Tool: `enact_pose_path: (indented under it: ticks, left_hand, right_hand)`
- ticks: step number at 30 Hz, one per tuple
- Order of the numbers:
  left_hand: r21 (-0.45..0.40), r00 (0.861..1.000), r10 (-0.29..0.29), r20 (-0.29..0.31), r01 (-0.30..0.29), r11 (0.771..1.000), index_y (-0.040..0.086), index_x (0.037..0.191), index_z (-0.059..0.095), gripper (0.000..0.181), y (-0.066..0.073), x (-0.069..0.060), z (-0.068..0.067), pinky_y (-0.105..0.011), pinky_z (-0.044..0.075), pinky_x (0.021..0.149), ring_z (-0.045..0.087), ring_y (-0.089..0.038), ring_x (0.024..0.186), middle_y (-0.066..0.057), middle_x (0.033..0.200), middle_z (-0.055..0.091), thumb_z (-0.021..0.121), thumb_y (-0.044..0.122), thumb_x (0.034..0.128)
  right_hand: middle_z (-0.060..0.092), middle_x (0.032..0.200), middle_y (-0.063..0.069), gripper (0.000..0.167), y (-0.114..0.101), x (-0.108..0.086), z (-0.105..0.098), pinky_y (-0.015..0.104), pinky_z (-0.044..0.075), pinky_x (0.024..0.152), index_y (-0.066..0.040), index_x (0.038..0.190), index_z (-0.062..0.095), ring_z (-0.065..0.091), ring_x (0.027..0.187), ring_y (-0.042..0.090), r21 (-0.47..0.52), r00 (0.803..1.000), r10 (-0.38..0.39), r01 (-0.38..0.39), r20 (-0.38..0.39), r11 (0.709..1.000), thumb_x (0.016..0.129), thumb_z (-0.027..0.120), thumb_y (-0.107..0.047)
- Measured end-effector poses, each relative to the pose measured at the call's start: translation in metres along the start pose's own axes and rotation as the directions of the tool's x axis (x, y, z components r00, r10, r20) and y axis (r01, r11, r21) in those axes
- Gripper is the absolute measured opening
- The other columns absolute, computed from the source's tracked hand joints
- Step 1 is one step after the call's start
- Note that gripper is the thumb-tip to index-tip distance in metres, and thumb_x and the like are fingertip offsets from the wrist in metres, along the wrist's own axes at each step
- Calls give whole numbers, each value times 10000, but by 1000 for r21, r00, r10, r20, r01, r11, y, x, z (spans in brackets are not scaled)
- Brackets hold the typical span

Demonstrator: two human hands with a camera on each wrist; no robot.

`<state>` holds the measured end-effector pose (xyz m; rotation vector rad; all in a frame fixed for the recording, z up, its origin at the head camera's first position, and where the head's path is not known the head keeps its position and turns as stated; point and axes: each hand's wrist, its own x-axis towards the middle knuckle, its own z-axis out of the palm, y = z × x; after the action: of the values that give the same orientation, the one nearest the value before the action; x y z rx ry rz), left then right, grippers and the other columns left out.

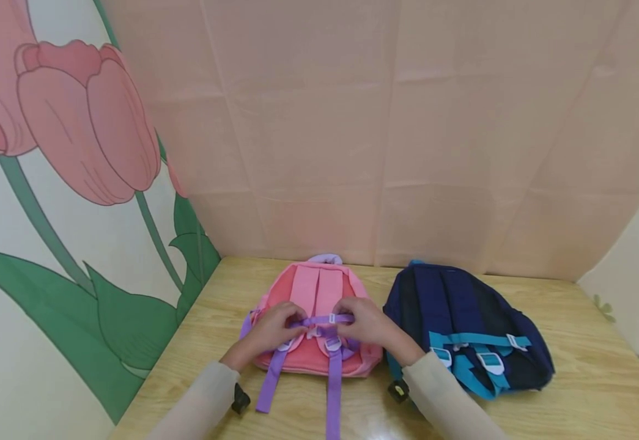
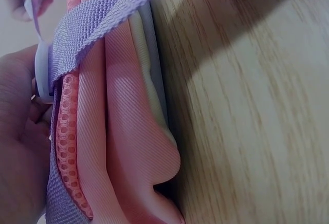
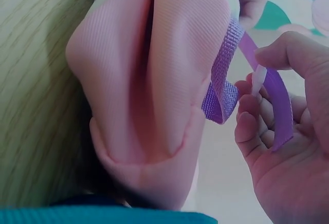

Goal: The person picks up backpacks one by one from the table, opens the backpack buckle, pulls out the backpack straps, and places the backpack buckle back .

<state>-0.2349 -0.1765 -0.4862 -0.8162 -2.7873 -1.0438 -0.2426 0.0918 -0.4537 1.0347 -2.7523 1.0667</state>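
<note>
A pink backpack [image 1: 330,284] lies on the wooden table with its strap side up. Across its middle runs a purple chest strap [image 1: 319,320] carrying a white plastic slider [image 1: 332,318]. My left hand [image 1: 276,327] pinches the strap's left end; in the left wrist view that hand [image 2: 18,131] is partly hidden beside the bag. On the other side, my right hand [image 1: 367,322] holds the strap near its loose end. Close up in the right wrist view, its thumb and finger pinch the white slider [image 3: 259,80]. Two purple webbing tails [image 1: 334,391] hang towards the front.
A dark blue backpack [image 1: 462,299] with teal straps [image 1: 479,339] lies just right of the pink one, near my right forearm. Behind the table [image 1: 589,342] hangs a beige sheet [image 1: 407,134]. A wall with painted tulips [image 1: 88,122] stands on the left.
</note>
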Motion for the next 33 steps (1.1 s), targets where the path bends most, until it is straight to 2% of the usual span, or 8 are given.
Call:
enact_pose_path:
  ticks: [8,18,24,33]
  left_hand:
    - [-11,1000,-7,-5,7,1000,194,1074,687,174,-1,-2,0,-305,517,862,592,-85,962,97,1012,636,765,232,922]
    - [-6,999,-45,14,45,999,209,1102,680,184,-1,-2,0,-290,512,871,581,-65,969,109,1028,628,750,250,936]
    - [-11,999,-40,15,41,999,213,1099,681,178,-1,-2,0,-288,514,865,584,-68,964,113,1026,627,748,247,938]
    - [-28,999,-35,10,35,999,200,1090,686,172,1,-3,0,-300,516,866,593,-91,968,93,1024,633,751,234,935]
  right_hand:
    - [638,835,-91,144,5,-3,-1,249,506,713,-143,944,685,568,762,86,39,999,28,-29,18,999,838,777,-114]
    - [652,846,-116,149,9,-9,-5,265,523,740,-184,929,679,582,785,93,18,997,66,-66,31,998,840,789,-137]
    - [645,838,-112,147,8,-13,-7,269,520,730,-185,940,678,577,784,111,34,995,93,-95,37,995,847,779,-131]
    - [628,848,-104,129,12,-18,-9,267,513,723,-173,955,687,561,791,124,33,996,83,-84,31,996,858,762,-134]
